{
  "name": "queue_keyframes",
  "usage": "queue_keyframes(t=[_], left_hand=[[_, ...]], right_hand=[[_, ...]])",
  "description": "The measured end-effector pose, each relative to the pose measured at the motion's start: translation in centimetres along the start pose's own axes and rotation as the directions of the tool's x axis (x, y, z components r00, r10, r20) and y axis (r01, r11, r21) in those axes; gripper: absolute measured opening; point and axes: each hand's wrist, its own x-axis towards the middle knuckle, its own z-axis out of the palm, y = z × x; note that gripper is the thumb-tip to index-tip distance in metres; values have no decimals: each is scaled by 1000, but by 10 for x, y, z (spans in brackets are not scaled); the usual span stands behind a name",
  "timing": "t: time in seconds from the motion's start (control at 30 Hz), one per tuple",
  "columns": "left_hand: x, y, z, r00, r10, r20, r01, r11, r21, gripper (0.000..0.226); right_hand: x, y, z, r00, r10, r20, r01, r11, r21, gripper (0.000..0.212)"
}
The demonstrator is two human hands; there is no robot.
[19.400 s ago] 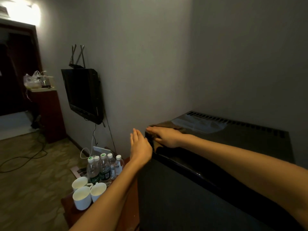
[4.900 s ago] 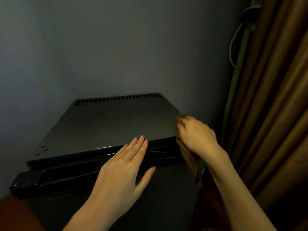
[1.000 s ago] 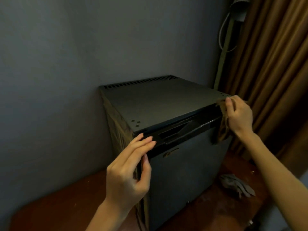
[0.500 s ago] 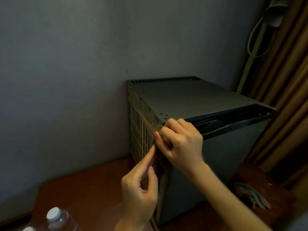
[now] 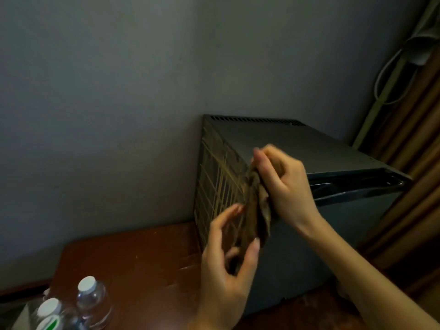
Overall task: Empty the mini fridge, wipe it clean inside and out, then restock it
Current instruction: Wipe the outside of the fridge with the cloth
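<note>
Bottles (image 5: 88,296) left of fridge (image 5: 297,148), curtain (image 5: 409,163) right; cloth (image 5: 256,217) gripped by right hand (image 5: 285,184), pinched by left hand (image 5: 228,270), lifted higher than earlier

Looks like hotel room or bedroom — small black fridge (image 5: 309,148) on brown wood table (image 5: 131,253) by plain grey wall (image 5: 119,91), little water bottles (image 5: 89,291) nearby, long brown curtain (image 5: 412,167) at side.

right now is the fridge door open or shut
Shut, as far as shows. The door sits flush on the fridge front and no interior is visible; the cloth hides its left edge.
</note>
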Motion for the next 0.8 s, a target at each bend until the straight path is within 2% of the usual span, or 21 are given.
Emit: queue_keyframes(t=[0.07, 0.17, 0.23, 0.27, 0.33, 0.4, 0.47, 0.53, 0.6, 0.7, 0.8], left_hand=[[22, 8, 1, 999, 31, 4, -31, 996, -86, 57], [62, 18, 0, 998, 1, -58, -14, 972, -237, 59], [80, 18, -3, 994, -40, -98, 10, 959, -285, 52], [84, 14, -4, 992, -54, -118, 20, 963, -270, 49], [81, 3, -6, 980, -95, -173, 51, 969, -243, 41], [67, -16, -6, 956, -127, -264, 72, 975, -210, 34], [47, -40, 0, 923, -100, -372, 63, 992, -111, 32], [26, -60, 13, 897, -38, -439, 50, 999, 17, 33], [10, -70, 34, 909, 27, -415, 32, 990, 135, 40], [2, -68, 64, 950, 98, -297, -38, 979, 202, 47], [8, -68, 74, 950, 177, -258, -116, 965, 235, 50]], right_hand=[[17, -15, 1, 998, 59, 35, -56, 995, -84, 43], [45, -9, 25, 955, 175, 241, -181, 984, 0, 57], [50, 18, 38, 933, 156, 324, -152, 988, -39, 64], [46, 26, 39, 922, 156, 354, -143, 988, -63, 57], [36, 19, 31, 932, 181, 315, -164, 983, -79, 41], [29, 19, 10, 957, 210, 202, -188, 974, -124, 37], [29, 31, -7, 972, 233, 41, -220, 954, -205, 34], [30, 49, -15, 941, 339, -3, -329, 913, -241, 31], [23, 57, -20, 926, 376, -11, -363, 886, -287, 31], [7, 55, -25, 962, 250, -111, -273, 907, -320, 32], [-11, 53, -21, 969, 126, -211, -198, 909, -368, 31]])
